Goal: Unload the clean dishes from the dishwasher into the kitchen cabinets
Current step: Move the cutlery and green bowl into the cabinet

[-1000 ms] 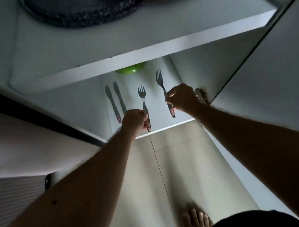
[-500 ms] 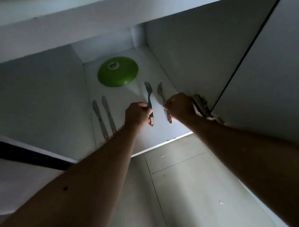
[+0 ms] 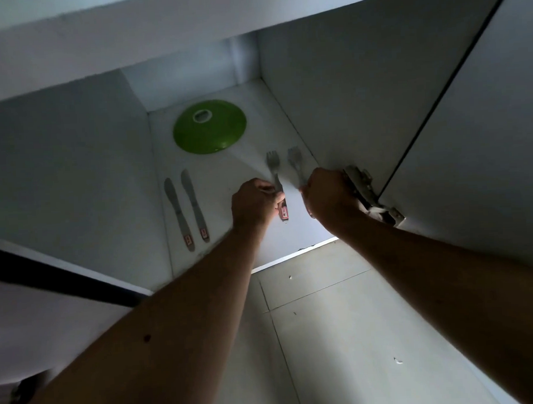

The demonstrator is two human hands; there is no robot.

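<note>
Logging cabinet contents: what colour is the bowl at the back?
Bright green bowl, upside down, pale base ring; head view.

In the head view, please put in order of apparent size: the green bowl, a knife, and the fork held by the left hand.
1. green bowl, clearly largest.
2. knife and fork: cannot rank; the left hand hides part of the fork.
</note>
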